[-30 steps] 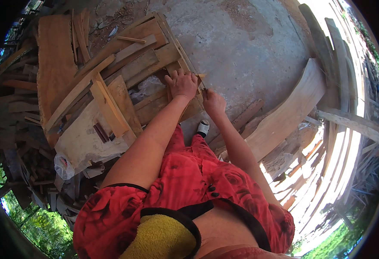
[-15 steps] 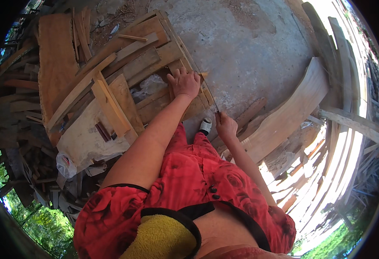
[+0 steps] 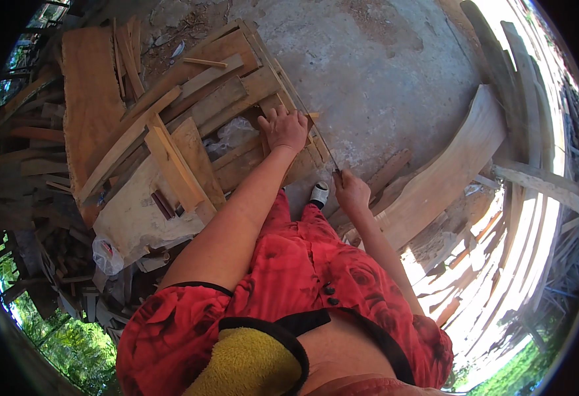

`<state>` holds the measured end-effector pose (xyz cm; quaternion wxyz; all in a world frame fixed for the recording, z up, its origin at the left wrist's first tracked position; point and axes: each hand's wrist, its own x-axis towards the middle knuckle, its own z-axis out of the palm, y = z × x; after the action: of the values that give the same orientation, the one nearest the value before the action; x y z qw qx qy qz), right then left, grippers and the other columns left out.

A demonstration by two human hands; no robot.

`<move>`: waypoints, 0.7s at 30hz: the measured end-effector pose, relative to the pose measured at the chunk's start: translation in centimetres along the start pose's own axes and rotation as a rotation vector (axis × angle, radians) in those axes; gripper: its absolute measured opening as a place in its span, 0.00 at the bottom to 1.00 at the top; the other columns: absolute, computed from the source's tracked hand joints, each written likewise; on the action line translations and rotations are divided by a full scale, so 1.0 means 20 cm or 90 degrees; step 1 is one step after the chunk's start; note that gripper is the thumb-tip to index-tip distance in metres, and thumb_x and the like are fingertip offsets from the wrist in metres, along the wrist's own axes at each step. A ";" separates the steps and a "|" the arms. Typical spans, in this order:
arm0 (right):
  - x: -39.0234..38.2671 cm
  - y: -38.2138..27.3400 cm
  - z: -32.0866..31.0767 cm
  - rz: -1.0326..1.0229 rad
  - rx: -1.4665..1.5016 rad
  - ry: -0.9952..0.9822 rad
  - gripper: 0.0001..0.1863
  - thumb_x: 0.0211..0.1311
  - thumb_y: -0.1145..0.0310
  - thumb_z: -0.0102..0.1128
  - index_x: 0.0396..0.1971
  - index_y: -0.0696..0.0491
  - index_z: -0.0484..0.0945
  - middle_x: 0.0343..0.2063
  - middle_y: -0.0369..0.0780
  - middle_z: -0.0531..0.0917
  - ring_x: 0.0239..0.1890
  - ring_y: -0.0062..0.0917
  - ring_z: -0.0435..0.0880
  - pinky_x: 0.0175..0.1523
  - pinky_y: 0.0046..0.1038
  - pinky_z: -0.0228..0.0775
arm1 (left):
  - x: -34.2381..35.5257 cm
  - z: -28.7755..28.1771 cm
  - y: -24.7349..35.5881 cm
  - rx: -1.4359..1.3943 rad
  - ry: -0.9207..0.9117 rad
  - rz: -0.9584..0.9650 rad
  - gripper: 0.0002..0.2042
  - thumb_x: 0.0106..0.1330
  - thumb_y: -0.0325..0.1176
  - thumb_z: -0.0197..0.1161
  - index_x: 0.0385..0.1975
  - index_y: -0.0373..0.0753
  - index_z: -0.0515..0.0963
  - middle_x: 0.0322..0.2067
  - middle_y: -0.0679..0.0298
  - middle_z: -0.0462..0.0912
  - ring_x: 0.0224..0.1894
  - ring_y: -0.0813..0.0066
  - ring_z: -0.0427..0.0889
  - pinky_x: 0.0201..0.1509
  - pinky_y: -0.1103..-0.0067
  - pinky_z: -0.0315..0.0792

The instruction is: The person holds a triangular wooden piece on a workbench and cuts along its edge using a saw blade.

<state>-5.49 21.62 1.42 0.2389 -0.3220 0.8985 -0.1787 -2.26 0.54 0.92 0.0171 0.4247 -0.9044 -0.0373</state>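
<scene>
My left hand [image 3: 285,129] bears down on a thin wooden strip [image 3: 314,115], its fingers bent over it. The strip's light end pokes out past the right edge of a low wooden workbench [image 3: 261,82]; the rest is hidden under the hand. My right hand [image 3: 353,193] is closed around the dark handle of a handsaw. The saw's narrow blade [image 3: 328,149], seen nearly edge-on, runs from that hand up and left along the bench edge, close by the strip's end. Whether its teeth touch the strip I cannot tell.
Boards and a short beam [image 3: 174,165] lie on the bench, with a clear plastic bag [image 3: 232,134] among them. A wide plank [image 3: 93,86] stretches off at the left. Right of me lies a long curved board [image 3: 442,170] on the concrete floor [image 3: 369,86]. Wood scraps are heaped at both sides.
The whole view has shifted slightly to the right. My right hand and the saw have moved very little against the bench; my left hand keeps its place on the strip.
</scene>
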 end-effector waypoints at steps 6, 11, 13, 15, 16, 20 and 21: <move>-0.12 0.06 0.02 0.057 -0.011 -0.039 0.16 0.63 0.53 0.49 0.29 0.52 0.72 0.20 0.50 0.79 0.28 0.47 0.79 0.32 0.47 0.67 | 0.01 0.00 0.00 0.004 0.011 0.008 0.16 0.64 0.44 0.44 0.32 0.45 0.80 0.40 0.62 0.75 0.49 0.62 0.68 0.53 0.57 0.54; 0.36 -0.15 0.05 -0.004 0.031 0.039 0.19 0.63 0.52 0.46 0.28 0.53 0.75 0.24 0.51 0.80 0.30 0.49 0.79 0.34 0.47 0.68 | 0.02 -0.01 0.04 -0.009 -0.010 0.023 0.17 0.63 0.44 0.44 0.32 0.46 0.81 0.41 0.60 0.75 0.49 0.62 0.68 0.54 0.57 0.53; 0.42 -0.19 0.06 -0.006 0.043 0.046 0.19 0.63 0.52 0.46 0.29 0.53 0.75 0.25 0.51 0.80 0.31 0.49 0.79 0.35 0.47 0.68 | 0.02 0.00 0.05 -0.009 -0.005 0.018 0.17 0.64 0.44 0.43 0.32 0.46 0.81 0.41 0.60 0.75 0.49 0.62 0.68 0.53 0.57 0.53; 0.42 -0.20 0.06 -0.014 0.056 0.054 0.20 0.63 0.51 0.46 0.29 0.54 0.76 0.26 0.52 0.80 0.32 0.50 0.79 0.35 0.48 0.68 | 0.01 0.00 0.04 0.001 0.002 0.017 0.17 0.64 0.44 0.44 0.33 0.46 0.81 0.40 0.61 0.75 0.49 0.62 0.69 0.53 0.57 0.53; 0.38 -0.18 0.06 -0.011 0.055 0.053 0.20 0.63 0.51 0.46 0.29 0.54 0.76 0.26 0.52 0.80 0.32 0.50 0.79 0.35 0.48 0.68 | 0.01 0.01 0.04 0.009 0.009 0.021 0.16 0.64 0.44 0.44 0.33 0.46 0.80 0.40 0.61 0.75 0.48 0.61 0.69 0.53 0.57 0.54; 0.04 0.02 0.06 -0.021 0.018 0.007 0.18 0.64 0.52 0.47 0.27 0.53 0.72 0.20 0.50 0.79 0.27 0.48 0.79 0.31 0.47 0.67 | 0.01 0.01 -0.01 0.012 0.010 -0.005 0.16 0.65 0.44 0.44 0.33 0.46 0.80 0.40 0.61 0.75 0.49 0.61 0.68 0.53 0.57 0.53; -0.05 0.07 0.05 -0.005 0.004 0.001 0.18 0.64 0.52 0.47 0.27 0.53 0.71 0.18 0.49 0.78 0.25 0.48 0.78 0.30 0.47 0.67 | 0.01 0.01 -0.01 0.014 0.011 -0.001 0.16 0.65 0.44 0.44 0.33 0.46 0.80 0.40 0.61 0.75 0.49 0.61 0.68 0.53 0.57 0.53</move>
<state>-4.96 23.07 0.30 0.2386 -0.3249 0.8967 -0.1828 -2.25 0.33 0.72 0.0202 0.4257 -0.9043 -0.0240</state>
